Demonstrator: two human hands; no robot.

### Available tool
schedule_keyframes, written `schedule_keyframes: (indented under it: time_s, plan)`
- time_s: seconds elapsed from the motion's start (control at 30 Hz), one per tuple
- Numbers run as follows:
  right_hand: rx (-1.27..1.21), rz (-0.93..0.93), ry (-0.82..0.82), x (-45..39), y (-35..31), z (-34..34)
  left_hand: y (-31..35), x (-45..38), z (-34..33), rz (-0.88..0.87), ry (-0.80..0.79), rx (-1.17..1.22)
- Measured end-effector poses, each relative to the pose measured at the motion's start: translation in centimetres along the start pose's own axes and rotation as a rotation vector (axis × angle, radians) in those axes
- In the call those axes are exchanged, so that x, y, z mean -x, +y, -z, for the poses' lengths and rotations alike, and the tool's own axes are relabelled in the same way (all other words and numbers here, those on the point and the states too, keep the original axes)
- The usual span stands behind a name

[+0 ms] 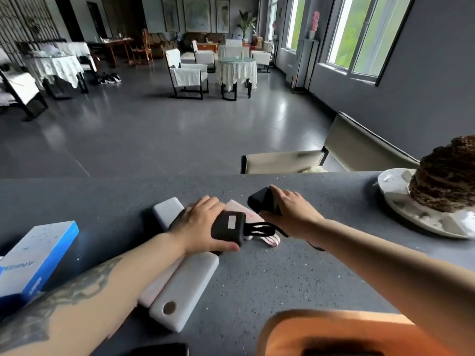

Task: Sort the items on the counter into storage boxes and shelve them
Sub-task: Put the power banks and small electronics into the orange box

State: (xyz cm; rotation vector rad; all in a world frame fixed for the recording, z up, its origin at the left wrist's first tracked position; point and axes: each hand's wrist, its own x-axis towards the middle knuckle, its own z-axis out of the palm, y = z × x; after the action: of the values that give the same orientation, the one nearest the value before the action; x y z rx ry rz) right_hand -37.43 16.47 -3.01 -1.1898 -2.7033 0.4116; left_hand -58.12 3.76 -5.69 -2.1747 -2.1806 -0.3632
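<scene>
Hands (203, 222) (290, 206) each clamped on a black device; box (33, 258) lettering unreadable.

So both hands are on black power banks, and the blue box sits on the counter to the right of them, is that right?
Not quite. In the head view the blue box lies on the counter to the left of the hands. The left hand and right hand are each on a black power bank.

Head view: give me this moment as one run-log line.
left hand: gripping black power bank | right hand: gripping black device | white power banks: on counter | orange box: near edge
</scene>
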Motion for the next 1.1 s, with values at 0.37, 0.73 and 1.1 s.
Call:
schedule_keyframes:
  time_s: [0.37, 0.73, 1.1]
  plan:
    - [-0.522, -0.247, 0.316, 20.1, 3.4, 7.6, 16.0, 7.4, 5.9, -0.124, 0.32, 0.153]
    - [-0.556, -0.408, 0.382, 31.4, 5.9, 4.5, 22.0, 11.1, 1.7, -0.275, 0.209, 0.202]
    - [0.041, -0.567, 0.218, 32.1, 5.8, 1.6, 22.0, 11.2, 2.1, -0.062, 0.315, 0.277]
